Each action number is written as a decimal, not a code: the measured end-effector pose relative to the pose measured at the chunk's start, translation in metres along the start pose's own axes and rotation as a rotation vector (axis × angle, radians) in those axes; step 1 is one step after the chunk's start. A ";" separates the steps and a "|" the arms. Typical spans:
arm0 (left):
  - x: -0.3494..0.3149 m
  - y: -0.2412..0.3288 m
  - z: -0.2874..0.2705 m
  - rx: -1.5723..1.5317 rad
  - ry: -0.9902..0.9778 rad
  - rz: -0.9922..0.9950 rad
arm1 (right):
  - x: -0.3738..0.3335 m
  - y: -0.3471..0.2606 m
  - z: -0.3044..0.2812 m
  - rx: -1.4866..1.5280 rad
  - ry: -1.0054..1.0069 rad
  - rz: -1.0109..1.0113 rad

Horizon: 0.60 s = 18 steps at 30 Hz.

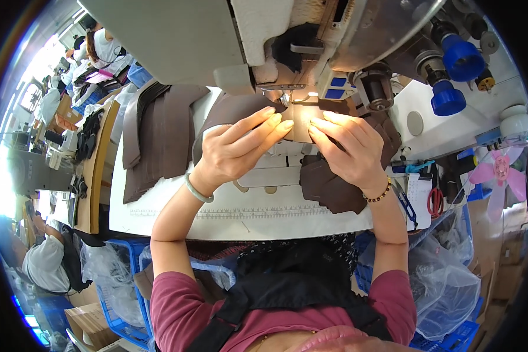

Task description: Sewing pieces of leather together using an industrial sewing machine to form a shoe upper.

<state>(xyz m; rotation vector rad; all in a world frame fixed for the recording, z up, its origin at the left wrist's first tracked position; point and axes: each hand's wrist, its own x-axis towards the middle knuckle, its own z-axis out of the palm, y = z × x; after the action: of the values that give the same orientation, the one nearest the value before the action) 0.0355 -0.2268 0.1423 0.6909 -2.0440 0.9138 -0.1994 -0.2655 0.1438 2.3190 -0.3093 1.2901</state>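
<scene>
Under the lit needle area of a sewing machine (176, 44), a small brown piece of material (300, 120) lies between my hands. My left hand (234, 141) pinches at its left side, fingertips pressed together close to the needle. On the other side, my right hand (353, 146) closes thumb and fingers on its right edge. A larger curved dark brown piece (232, 108) passes behind my left fingers; whether it joins the small piece cannot be made out. Below my right hand lies a pile of dark brown pieces (331, 183).
A stack of dark brown panels (164, 132) lies on the left of the white table (264, 223). Red-handled scissors (435, 202), tools and a pink fan (500, 167) are at the right. Blue crates (120, 293) with plastic bags stand below. Other people (47, 264) sit at the left.
</scene>
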 end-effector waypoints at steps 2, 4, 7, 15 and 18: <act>-0.001 0.000 -0.003 0.014 -0.012 0.008 | 0.000 -0.002 0.002 -0.004 0.006 0.010; -0.001 0.000 -0.005 0.032 -0.018 0.016 | 0.002 -0.003 -0.001 -0.010 0.012 0.015; -0.001 0.002 -0.005 0.041 -0.034 0.009 | 0.006 -0.008 -0.011 0.053 -0.061 0.090; 0.002 0.004 -0.008 0.042 -0.027 0.013 | 0.002 -0.010 -0.010 0.013 -0.049 0.147; 0.002 0.003 -0.010 0.055 -0.057 0.014 | 0.002 -0.012 -0.004 0.064 -0.009 0.179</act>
<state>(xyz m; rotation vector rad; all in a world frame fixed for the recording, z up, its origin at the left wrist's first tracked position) 0.0364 -0.2174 0.1468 0.7403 -2.0827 0.9718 -0.1964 -0.2534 0.1441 2.3968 -0.4952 1.3927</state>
